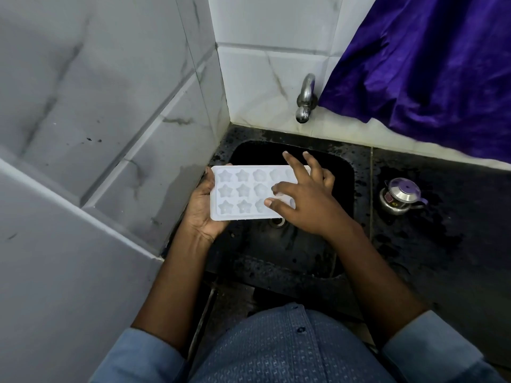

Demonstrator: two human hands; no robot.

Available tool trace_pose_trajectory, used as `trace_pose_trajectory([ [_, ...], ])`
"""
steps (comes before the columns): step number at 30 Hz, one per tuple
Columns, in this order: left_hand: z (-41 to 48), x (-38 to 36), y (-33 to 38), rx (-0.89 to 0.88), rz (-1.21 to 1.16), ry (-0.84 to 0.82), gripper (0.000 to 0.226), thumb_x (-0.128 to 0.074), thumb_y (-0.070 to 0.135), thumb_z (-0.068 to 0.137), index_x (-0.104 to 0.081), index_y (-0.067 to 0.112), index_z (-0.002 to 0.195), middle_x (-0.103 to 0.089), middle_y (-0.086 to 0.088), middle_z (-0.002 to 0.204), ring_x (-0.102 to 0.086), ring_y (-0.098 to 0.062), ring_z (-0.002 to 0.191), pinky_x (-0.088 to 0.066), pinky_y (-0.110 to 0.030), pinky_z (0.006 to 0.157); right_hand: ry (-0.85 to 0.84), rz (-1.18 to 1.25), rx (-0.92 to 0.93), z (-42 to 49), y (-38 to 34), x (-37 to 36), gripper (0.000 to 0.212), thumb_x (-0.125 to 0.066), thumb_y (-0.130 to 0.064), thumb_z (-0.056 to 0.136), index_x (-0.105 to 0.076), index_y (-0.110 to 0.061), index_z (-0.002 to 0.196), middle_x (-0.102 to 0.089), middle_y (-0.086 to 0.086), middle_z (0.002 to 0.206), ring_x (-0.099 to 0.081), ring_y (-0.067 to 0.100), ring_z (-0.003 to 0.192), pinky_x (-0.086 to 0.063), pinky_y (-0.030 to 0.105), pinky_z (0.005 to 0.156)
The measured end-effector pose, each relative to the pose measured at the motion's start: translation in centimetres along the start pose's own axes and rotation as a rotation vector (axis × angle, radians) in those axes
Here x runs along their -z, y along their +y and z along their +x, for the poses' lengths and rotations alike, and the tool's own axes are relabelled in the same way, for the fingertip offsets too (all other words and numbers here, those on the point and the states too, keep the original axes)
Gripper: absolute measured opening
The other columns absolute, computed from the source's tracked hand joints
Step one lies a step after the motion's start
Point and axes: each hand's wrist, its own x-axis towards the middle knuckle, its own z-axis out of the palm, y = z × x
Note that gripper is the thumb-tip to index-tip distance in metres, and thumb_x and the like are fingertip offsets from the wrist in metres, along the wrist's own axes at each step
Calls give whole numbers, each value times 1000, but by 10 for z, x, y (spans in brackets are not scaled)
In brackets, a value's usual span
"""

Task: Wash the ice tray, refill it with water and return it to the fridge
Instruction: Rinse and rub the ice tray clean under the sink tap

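Observation:
A white ice tray [237, 192] with star-shaped and rounded moulds is held level over a black sink [343, 172]. My left hand [203, 208] grips its left end from below, thumb on the rim. My right hand [302, 197] lies over the tray's right half with fingers spread, two fingertips touching the moulds. A metal tap [305, 98] sticks out of the tiled wall above the sink, and no water shows at its spout.
Grey marble-look tiled walls close in on the left. A purple cloth [431, 64] hangs at the upper right. A small steel pot with a purple lid knob [401, 196] stands on the wet black counter [431, 244] right of the sink.

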Motion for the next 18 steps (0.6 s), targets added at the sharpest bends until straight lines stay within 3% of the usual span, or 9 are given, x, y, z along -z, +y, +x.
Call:
trace_pose_trajectory([
  [3,1,3,0,5,-10,-2,69,-31,51,112,-85,11,98,-76,-18,119,-76,-35,104,-64,-52,80,47,40,14,-4,2,0,40,-47,-70,97,-74,-41,109,-8,-6,174,12,27,158,1,54,119],
  [6,5,10,0,7,-53,-5,63,-37,53,110,-71,4,128,-67,-24,135,-71,-41,115,-62,-55,84,99,61,25,-4,1,-1,41,-47,-69,96,-74,-40,106,-10,-7,173,9,26,158,1,51,118],
  [8,5,9,0,13,-57,-21,63,-37,55,109,-63,3,136,-65,-25,138,-70,-41,116,-62,-56,84,58,34,18,-3,-1,0,43,-47,-70,97,-73,-39,110,-7,-7,174,11,27,158,2,49,118],
  [11,4,7,0,14,-46,-25,63,-38,55,109,-64,4,133,-69,-24,133,-72,-41,113,-62,-56,82,8,20,2,-4,-1,1,42,-48,-70,97,-73,-39,112,-5,-6,174,14,26,158,3,50,118],
  [15,4,12,-1,10,-29,15,65,-37,56,109,-60,4,141,-63,-24,142,-68,-41,120,-60,-57,89,106,79,16,-7,1,4,34,-54,-63,98,-72,-35,94,-13,-7,173,9,24,159,0,48,118],
  [18,1,9,-3,-5,-22,21,66,-33,53,111,-81,8,111,-73,-20,126,-74,-37,109,-63,-54,85,122,86,17,-6,0,3,31,-55,-62,97,-71,-36,99,-14,-7,172,7,25,159,-2,50,118],
])
